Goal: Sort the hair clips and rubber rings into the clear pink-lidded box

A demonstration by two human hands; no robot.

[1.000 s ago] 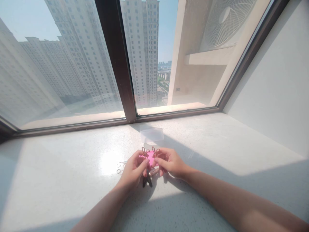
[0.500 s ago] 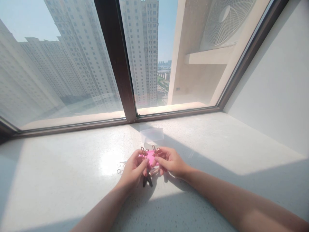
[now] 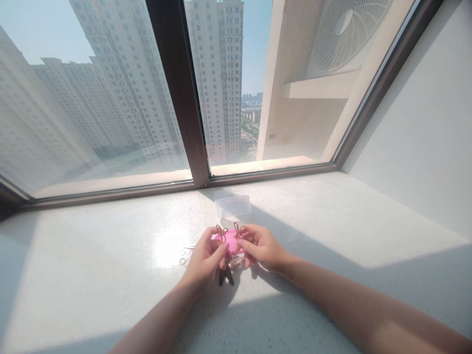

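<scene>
My left hand (image 3: 206, 254) pinches a small brown looped piece (image 3: 221, 231), like a bow of cord or wire, between thumb and fingers. A matching brown bow-shaped piece (image 3: 238, 228) is pinched in my right hand (image 3: 266, 248). The two pieces are held up side by side, a little apart. Behind and below them shows a bright pink tray or mat (image 3: 231, 238), partly covered by my fingers. Under my hands lies a tool with dark handles (image 3: 226, 278), its head hidden. Beside it is a small shiny clear item (image 3: 236, 262), too small to make out.
Silver scissors (image 3: 183, 261) lie left of my left hand, partly hidden by it. A translucent plastic box or lid (image 3: 233, 205) stands behind my hands. The pale speckled sill (image 3: 92, 275) ends at the brown window frame (image 3: 199, 179); a white wall (image 3: 416, 147) rises at right.
Both hands keep nearly the same pose and grip. The whole view has shifted very slightly; nothing has been let go or picked up.
</scene>
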